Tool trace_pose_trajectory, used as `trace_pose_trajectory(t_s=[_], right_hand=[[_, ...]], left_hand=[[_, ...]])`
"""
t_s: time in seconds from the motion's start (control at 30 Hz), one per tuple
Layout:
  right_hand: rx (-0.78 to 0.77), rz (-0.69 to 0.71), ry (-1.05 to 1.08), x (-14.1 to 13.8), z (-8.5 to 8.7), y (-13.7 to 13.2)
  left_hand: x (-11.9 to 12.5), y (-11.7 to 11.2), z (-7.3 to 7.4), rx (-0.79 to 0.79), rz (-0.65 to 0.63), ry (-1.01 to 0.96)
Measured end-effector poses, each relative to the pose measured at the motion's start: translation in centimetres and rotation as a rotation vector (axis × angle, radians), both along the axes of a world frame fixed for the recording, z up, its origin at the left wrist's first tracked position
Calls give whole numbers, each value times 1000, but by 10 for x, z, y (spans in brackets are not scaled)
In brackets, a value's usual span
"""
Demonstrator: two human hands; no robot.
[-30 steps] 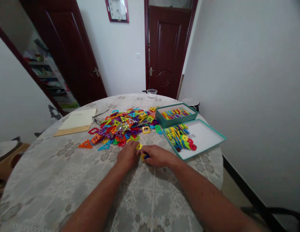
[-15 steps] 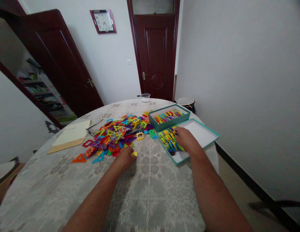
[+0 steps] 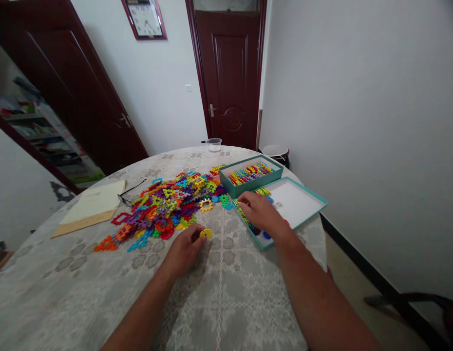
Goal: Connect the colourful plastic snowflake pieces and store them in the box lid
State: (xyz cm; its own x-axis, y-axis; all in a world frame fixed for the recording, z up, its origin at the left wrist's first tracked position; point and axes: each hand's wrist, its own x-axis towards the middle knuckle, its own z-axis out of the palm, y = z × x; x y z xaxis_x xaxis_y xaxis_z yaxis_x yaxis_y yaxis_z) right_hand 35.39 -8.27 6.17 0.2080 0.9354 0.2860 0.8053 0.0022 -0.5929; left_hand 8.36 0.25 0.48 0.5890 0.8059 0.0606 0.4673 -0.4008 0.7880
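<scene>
A round yellow piece [image 3: 206, 234] sits at the fingertips of the left hand [image 3: 184, 251], whose thumb and fingers close on its left side, over the patterned table [image 3: 234, 292], well inward from the right edge. The right hand [image 3: 261, 212] reaches over the left edge of a shallow teal-rimmed tray [image 3: 303, 200], fingers bent above rows of colored discs [image 3: 263, 191]; its fingertips come close together, but whether they have hold of a disc I cannot tell. The tray lies by the table's right edge. Touching or just beside its far side, a deeper teal box [image 3: 252, 185] contains rows of colored pieces [image 3: 251, 173]. Left of the box spreads a heap of plastic shapes [image 3: 171, 200], then eyeglasses [image 3: 124, 200] and an open notebook [image 3: 95, 200] toward the table's left edge. A clear container [image 3: 214, 145] stands at the far edge.
</scene>
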Motion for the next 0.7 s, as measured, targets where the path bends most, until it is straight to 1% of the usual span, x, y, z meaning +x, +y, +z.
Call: trace_pose_trajectory(t_s=[0.07, 0.1, 0.13, 0.17, 0.23, 0.27, 0.33, 0.37, 0.43, 0.5, 0.6, 0.67, 0.7], right_hand=[[5, 268, 18, -28, 2, -1], [-2, 379, 13, -42, 1, -2], [-4, 455, -2, -54, -1, -2], [-5, 496, -26, -64, -3, -3], [-13, 505, -73, -76, -7, -4], [-22, 497, -87, -78, -8, -5], [-38, 485, -89, -73, -9, -4], [-34, 466, -87, -67, -8, -4], [14, 342, -105, -47, -8, -2], [70, 137, -183, -21, -11, 0], [108, -171, -327, 21, -24, 1], [75, -302, -391, 44, -33, 0], [48, -338, -411, 51, -36, 0]], left_hand=[[3, -7, 2, -95, 18, -129], [5, -10, 2, -131, 40, -190], [6, -14, 2, -157, 60, -243], [6, -17, 2, -175, 69, -287], [5, -23, 0, -209, 44, -343], [4, -26, -1, -224, 32, -360], [2, -32, -3, -258, 34, -367], [1, -34, -5, -266, 45, -376], [1, -37, -6, -264, 70, -406], [1, -38, -8, -251, 90, -424], [0, -36, -10, -204, 118, -432], [-1, -36, -10, -171, 155, -418], [-2, -36, -10, -147, 177, -409]])
